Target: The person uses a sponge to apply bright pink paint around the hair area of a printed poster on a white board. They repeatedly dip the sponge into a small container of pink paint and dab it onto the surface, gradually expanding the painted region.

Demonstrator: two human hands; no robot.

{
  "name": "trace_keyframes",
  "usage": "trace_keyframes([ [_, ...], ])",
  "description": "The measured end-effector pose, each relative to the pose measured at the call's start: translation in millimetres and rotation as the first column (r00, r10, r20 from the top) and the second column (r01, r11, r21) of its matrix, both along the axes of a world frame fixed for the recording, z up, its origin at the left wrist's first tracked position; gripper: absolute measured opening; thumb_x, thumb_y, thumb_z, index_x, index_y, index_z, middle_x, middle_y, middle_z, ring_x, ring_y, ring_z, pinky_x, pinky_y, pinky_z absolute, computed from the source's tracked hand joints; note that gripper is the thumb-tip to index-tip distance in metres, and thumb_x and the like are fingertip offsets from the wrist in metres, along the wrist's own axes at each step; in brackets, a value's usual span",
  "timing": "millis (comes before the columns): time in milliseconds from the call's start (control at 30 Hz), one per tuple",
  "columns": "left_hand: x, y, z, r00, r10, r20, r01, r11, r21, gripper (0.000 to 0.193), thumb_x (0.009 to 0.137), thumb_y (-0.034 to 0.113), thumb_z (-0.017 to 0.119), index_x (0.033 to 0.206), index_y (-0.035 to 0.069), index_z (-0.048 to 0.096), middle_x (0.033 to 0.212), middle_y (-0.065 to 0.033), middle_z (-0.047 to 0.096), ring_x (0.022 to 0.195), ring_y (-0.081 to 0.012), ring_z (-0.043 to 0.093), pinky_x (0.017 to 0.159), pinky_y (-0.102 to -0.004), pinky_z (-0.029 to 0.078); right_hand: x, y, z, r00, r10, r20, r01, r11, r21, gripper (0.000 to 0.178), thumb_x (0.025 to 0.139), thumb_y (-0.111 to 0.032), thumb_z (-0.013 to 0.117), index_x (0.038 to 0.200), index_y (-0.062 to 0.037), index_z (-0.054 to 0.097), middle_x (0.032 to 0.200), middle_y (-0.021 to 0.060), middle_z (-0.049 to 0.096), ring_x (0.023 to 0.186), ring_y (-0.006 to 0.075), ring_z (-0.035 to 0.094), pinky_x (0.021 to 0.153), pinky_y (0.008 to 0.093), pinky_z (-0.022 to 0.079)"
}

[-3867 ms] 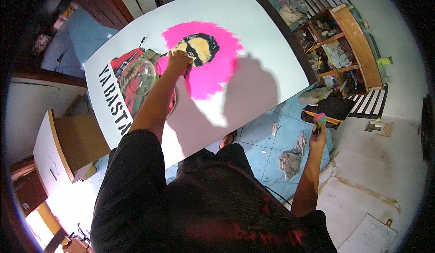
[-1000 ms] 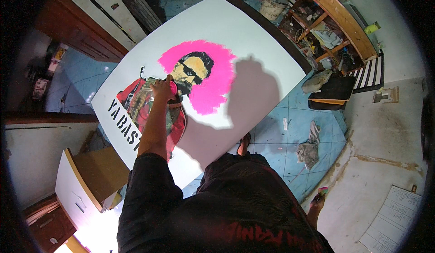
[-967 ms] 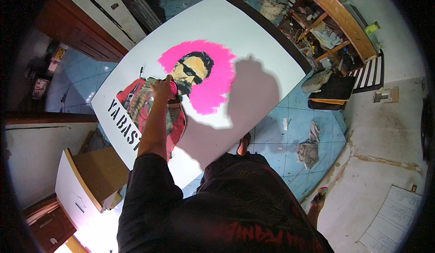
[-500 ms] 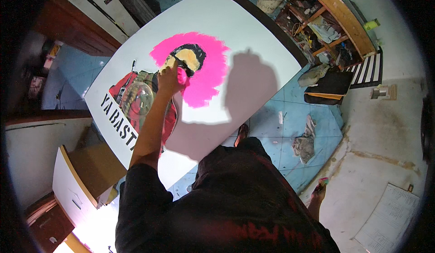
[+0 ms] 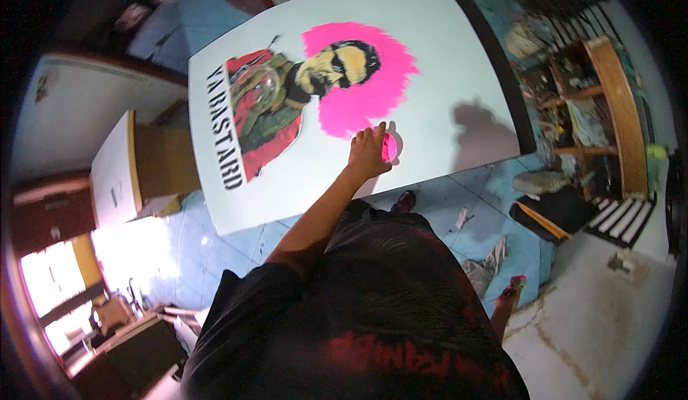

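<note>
A large white board (image 5: 437, 49) lies before me, with a painted bearded figure (image 5: 276, 110) in dark glasses and a ragged bright pink patch (image 5: 398, 70) around the head. My left hand (image 5: 369, 155) is over the board's near edge, below the pink patch. Its fingers are closed around a small round tub of pink paint (image 5: 389, 147), whose shadow falls on the board. Down at the right, away from the board, hangs my right hand (image 5: 509, 296). It is closed on something small, pink and greenish, too small to make out.
Black stencilled letters (image 5: 226, 131) run along the board's left side. A clear round shape (image 5: 259, 88) shows over the figure's chest. Wooden shelves (image 5: 623, 121) full of clutter stand at the right. A black folder (image 5: 552, 217) and a grey rag (image 5: 494, 257) lie below on blue tiles.
My left hand has moved with the tub from beside the painted face to the board's near edge, so the face now shows. The whole view has turned. My right hand still hangs low.
</note>
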State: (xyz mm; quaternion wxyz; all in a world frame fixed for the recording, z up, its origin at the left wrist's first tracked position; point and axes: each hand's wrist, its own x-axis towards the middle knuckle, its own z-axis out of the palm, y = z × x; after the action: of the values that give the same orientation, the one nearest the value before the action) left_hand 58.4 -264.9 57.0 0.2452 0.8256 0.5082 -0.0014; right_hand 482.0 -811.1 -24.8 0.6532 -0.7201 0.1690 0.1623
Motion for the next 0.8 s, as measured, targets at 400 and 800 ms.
trace_keyframes([
  [400,-191.3,-48.2,-24.4,0.809,0.586,0.055,-0.581,0.781,0.23,0.115,0.057,0.033,0.088,0.15,0.003,0.026,0.124,-0.0267,0.054,0.115,-0.0444,0.053,0.099,-0.0519,0.045,295.1,42.4,13.7,0.557,0.678,0.479,-0.675,0.706,-0.215,0.046,0.098,-0.041,0.057,0.122,-0.0021,0.062,0.117,0.0102,0.064,0.097,0.0229,0.059,0.088,0.0389,0.043],
  [800,-310.6,41.0,-39.0,0.819,0.503,0.276,-0.572,0.749,0.333,0.113,0.058,0.033,0.09,0.146,0.0,0.027,0.121,-0.0263,0.051,0.112,-0.0431,0.053,0.098,-0.0492,0.043,182.8,99.5,99.3,0.402,0.715,0.572,-0.536,0.69,-0.487,0.044,0.091,-0.019,0.066,0.129,0.0018,0.058,0.115,0.0119,0.067,0.1,0.0168,0.063,0.085,0.0281,0.048],
])
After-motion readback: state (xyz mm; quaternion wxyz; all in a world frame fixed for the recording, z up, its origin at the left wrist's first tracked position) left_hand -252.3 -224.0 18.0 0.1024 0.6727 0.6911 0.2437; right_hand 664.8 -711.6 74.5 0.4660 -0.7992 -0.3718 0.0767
